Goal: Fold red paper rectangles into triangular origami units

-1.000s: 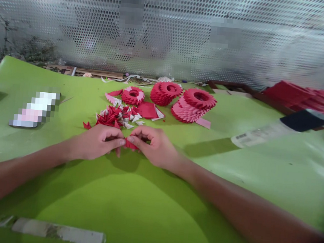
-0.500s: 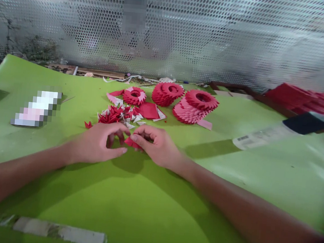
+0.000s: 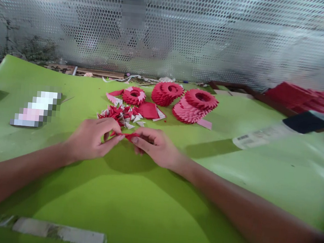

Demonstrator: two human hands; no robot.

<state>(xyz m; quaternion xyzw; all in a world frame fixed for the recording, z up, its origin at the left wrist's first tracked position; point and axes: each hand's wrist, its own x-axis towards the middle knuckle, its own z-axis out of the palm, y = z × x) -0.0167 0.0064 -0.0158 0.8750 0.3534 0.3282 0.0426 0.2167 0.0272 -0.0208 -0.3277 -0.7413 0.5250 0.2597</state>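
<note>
Between my two hands, a small red folded paper piece (image 3: 128, 136) stretches from fingertip to fingertip above the green table. My left hand (image 3: 94, 137) pinches its left end between thumb and fingers. Its right end sits in the pinch of my right hand (image 3: 158, 147). Just beyond my fingers lies a heap of red and white folded paper pieces (image 3: 115, 113). Flat red paper sheets (image 3: 148, 110) rest beside the heap. Farther back stand a red-and-white paper ring (image 3: 134, 95), a red ring stack (image 3: 167, 94) and a taller red-and-pink stack (image 3: 194, 106).
A blurred-out phone-like object (image 3: 36, 110) lies at left. On the right, a clear bottle with a dark cap (image 3: 265, 135) lies on its side, near piled red material (image 3: 300, 97). A strip of worn tape (image 3: 58, 231) marks the near edge. Behind rises a perforated metal screen (image 3: 169, 42).
My left fingers have closed from an open curve onto the left end of the red paper piece. It now looks narrower and more stretched out. My right hand keeps its hold.
</note>
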